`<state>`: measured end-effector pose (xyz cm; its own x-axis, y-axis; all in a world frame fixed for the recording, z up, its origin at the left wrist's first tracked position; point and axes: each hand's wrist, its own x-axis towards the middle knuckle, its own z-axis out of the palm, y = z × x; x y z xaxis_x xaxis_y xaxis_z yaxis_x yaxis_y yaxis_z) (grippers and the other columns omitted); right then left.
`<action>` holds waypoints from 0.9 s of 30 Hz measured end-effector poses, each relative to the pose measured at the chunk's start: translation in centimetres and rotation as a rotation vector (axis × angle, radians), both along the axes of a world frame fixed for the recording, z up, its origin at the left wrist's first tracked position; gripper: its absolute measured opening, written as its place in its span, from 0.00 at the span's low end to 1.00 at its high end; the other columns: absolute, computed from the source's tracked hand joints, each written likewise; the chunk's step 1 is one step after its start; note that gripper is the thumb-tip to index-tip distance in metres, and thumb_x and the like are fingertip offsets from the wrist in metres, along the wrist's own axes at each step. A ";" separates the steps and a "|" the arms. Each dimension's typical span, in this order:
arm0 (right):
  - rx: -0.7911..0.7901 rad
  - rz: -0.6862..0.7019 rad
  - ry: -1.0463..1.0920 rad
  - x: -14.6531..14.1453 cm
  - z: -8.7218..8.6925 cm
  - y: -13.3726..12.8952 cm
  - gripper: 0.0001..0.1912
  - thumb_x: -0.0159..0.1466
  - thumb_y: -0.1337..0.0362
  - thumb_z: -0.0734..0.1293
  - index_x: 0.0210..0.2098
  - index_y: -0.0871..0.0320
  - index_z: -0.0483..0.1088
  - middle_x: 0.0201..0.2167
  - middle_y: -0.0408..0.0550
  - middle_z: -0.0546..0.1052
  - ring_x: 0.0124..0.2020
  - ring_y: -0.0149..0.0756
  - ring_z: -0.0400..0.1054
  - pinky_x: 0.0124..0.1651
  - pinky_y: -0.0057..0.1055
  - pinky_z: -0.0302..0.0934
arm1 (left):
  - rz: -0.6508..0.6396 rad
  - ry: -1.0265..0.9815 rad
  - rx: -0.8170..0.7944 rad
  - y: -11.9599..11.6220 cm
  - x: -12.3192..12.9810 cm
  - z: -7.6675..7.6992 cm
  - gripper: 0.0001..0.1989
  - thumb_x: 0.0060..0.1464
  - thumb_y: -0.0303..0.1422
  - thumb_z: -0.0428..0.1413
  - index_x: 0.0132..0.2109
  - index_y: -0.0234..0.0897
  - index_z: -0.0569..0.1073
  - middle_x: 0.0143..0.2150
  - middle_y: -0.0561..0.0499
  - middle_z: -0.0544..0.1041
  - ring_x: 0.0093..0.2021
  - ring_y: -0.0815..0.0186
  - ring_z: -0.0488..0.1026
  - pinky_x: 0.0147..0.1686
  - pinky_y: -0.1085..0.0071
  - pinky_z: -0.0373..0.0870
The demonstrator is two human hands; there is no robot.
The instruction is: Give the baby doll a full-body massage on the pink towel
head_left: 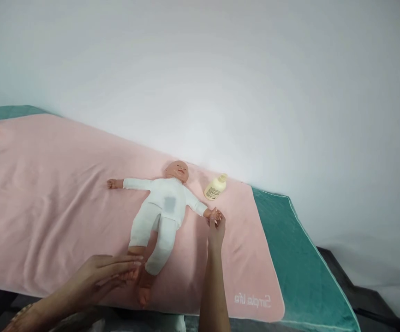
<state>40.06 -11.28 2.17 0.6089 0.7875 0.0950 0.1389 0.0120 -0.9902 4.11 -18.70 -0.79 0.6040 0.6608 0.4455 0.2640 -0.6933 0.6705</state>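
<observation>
A baby doll with a cloth body in white lies on its back on the pink blanket, arms spread and legs toward me. My right hand is closed, thumb and fingers around the doll's hand on the right side. Beside the doll's feet, my left hand has its fingers stretched out flat, touching or just over one foot and partly hiding it. A pale yellow bottle with printed text lies tilted on the blanket, just beyond the doll's hand that I hold.
Under the blanket a teal cover shows at the right and far left. Mirrored white lettering marks the blanket's near right corner. A plain white wall rises behind the bed. Dark frame parts stick out at the lower right.
</observation>
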 end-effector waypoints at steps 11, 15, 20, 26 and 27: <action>0.176 0.436 -0.567 -9.0 2.1 0.9 0.19 0.66 0.65 0.62 0.56 0.50 0.70 0.52 0.51 0.72 0.49 0.38 0.71 0.48 0.33 0.69 | 0.372 -0.182 -0.178 7.0 2.2 5.0 0.20 0.62 0.41 0.54 0.57 0.39 0.75 0.56 0.45 0.77 0.52 0.55 0.77 0.47 0.68 0.77; 0.122 0.537 -0.741 -10.2 1.3 1.5 0.21 0.66 0.66 0.63 0.58 0.48 0.70 0.52 0.49 0.73 0.51 0.40 0.70 0.53 0.37 0.67 | 0.360 -0.241 -0.288 8.9 3.9 5.3 0.24 0.61 0.46 0.53 0.55 0.34 0.76 0.52 0.42 0.79 0.41 0.57 0.80 0.40 0.66 0.78; 0.107 0.584 -0.718 -9.6 1.3 1.6 0.23 0.66 0.68 0.63 0.59 0.47 0.69 0.53 0.49 0.72 0.53 0.40 0.69 0.55 0.37 0.66 | 0.348 -0.261 -0.309 9.4 4.6 5.0 0.24 0.60 0.48 0.54 0.55 0.35 0.76 0.53 0.42 0.79 0.45 0.55 0.80 0.40 0.65 0.78; 0.143 0.360 -0.487 -6.1 2.7 1.3 0.20 0.65 0.64 0.62 0.56 0.52 0.70 0.51 0.52 0.72 0.48 0.39 0.70 0.47 0.34 0.69 | 0.347 -0.240 -0.281 7.7 3.2 5.1 0.21 0.61 0.45 0.55 0.54 0.36 0.77 0.54 0.44 0.78 0.52 0.53 0.77 0.46 0.65 0.77; 0.129 0.305 -0.458 -5.2 2.8 1.2 0.20 0.65 0.62 0.62 0.56 0.54 0.70 0.51 0.53 0.72 0.45 0.38 0.70 0.45 0.34 0.69 | 0.327 -0.227 -0.278 7.3 2.8 5.1 0.20 0.61 0.44 0.56 0.54 0.37 0.77 0.54 0.44 0.78 0.53 0.53 0.77 0.47 0.65 0.77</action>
